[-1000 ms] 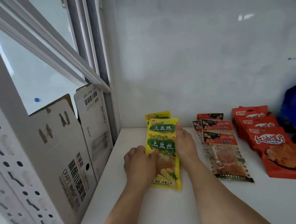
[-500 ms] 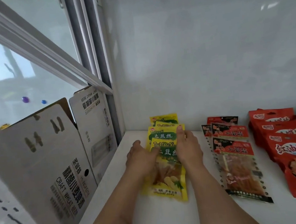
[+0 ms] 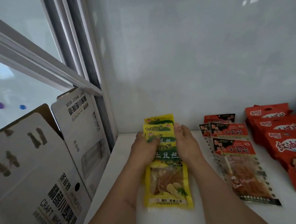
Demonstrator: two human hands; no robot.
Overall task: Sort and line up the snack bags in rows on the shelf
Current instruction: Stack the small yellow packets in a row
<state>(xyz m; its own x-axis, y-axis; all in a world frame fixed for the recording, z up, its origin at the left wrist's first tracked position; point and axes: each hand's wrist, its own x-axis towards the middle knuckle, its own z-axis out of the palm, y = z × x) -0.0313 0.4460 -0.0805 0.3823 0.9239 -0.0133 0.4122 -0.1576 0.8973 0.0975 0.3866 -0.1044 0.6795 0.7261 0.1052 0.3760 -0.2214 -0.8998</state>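
Since half a second ago both hands have slid farther back along the yellow bags, and the row now fans out so that more overlapped tops show behind the front bag.

The white shelf (image 3: 113, 172) carries everything, with a cardboard box (image 3: 41, 177) standing open at its left end. To the right lie a row of orange-red bags (image 3: 286, 148) and, nearer the middle, a row of clear-fronted red bags (image 3: 236, 159).

The yellow bags (image 3: 166, 181) lie in an overlapping row running from the shelf's front toward the back wall, left of the red rows.

The left hand (image 3: 144, 152) lies along the row's left edge, its grip spread, with the thumb laid over the bag tops. The right hand (image 3: 185, 144) presses flat against the right edge, fingers straight and together
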